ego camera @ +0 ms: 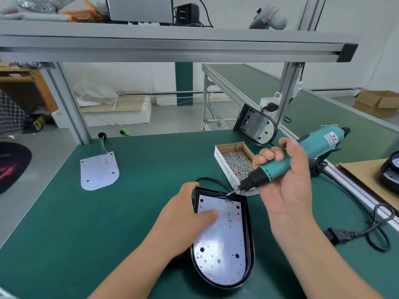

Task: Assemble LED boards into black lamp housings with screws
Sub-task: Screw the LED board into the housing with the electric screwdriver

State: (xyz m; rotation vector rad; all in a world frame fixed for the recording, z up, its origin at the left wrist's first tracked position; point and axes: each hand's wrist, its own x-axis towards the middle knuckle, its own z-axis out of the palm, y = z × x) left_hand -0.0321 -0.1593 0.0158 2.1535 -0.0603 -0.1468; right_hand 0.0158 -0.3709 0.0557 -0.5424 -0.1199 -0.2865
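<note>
A black lamp housing (250, 240) lies on the green mat in front of me with a white LED board (222, 244) seated inside it. My left hand (190, 214) grips the housing's left rim, thumb pressing on the board. My right hand (285, 175) holds a teal electric screwdriver (287, 162), tilted, its bit tip just above the board's top edge near the wires. A cardboard box of screws (236, 160) stands right behind the housing. A second LED board (98, 171) with wires lies at the far left.
An empty black housing (255, 127) leans against the frame post at the back right. The screwdriver's black cable and plug (354, 231) loop across the mat on the right. Cardboard with another lamp (390, 171) sits at the right edge. An aluminium shelf (172, 46) spans overhead.
</note>
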